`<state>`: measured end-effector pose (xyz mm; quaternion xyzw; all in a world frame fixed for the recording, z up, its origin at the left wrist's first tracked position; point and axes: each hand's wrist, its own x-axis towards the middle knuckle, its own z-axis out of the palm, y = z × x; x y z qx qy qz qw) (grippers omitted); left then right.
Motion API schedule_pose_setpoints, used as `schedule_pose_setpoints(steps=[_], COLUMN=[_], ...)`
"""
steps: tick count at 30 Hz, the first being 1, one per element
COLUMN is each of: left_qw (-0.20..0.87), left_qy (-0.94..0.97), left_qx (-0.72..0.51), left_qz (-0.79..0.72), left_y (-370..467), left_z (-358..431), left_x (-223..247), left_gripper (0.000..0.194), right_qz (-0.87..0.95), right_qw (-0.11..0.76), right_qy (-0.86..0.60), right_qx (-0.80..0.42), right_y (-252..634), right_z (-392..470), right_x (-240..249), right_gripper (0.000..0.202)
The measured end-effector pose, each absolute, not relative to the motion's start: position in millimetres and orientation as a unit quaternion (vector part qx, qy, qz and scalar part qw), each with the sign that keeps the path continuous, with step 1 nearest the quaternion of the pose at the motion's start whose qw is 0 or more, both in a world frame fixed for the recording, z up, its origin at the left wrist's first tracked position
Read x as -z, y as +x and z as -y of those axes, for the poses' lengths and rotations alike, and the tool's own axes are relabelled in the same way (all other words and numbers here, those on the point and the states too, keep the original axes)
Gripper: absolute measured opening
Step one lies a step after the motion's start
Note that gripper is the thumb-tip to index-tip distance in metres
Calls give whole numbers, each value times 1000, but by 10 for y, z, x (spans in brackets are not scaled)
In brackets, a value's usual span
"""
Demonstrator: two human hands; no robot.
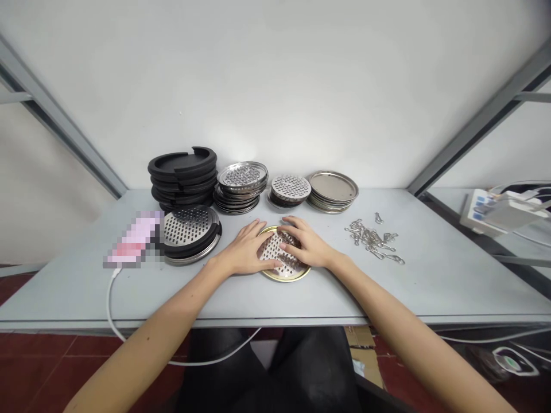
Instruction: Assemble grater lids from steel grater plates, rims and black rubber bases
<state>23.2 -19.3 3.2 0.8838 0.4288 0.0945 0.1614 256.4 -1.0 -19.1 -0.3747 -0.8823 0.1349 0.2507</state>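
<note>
A round gold-rimmed tray point(284, 279) lies near the table's front edge, with a perforated metal disc point(272, 248) inside it. My left hand point(246, 252) rests on the disc's left side, fingers spread, thumb across its surface. From the right, my right hand point(306, 244) touches the disc and the rim, its fingers apart. Neither hand is wrapped round anything. Dark patches show on the disc between the hands. Behind it sits a small stack of perforated discs point(291, 188).
Black rings point(183, 166) are stacked back left, before them a black-rimmed grater disc point(189, 226). More stacks hold grater discs point(243, 176) and plain lids point(333, 186). Metal clips point(372, 240) lie right. A blurred pink device point(135, 238) with a white cable lies left; a power strip point(480, 212) sits far right.
</note>
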Motion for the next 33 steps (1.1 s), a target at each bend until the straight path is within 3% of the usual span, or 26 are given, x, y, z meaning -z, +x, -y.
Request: schedule_pose_setpoints(steps=[33], left_qw=[155], left_qy=[872], left_qx=[-87], left_qz=[-457], left_y=[274], left_z=[222], left_x=[-45], left_gripper=[96], right_qz=[873], right_qw=[285], right_qy=[-365], right_qx=[-155], right_y=[2548], right_z=[-30], right_x=[209], right_gripper=[41])
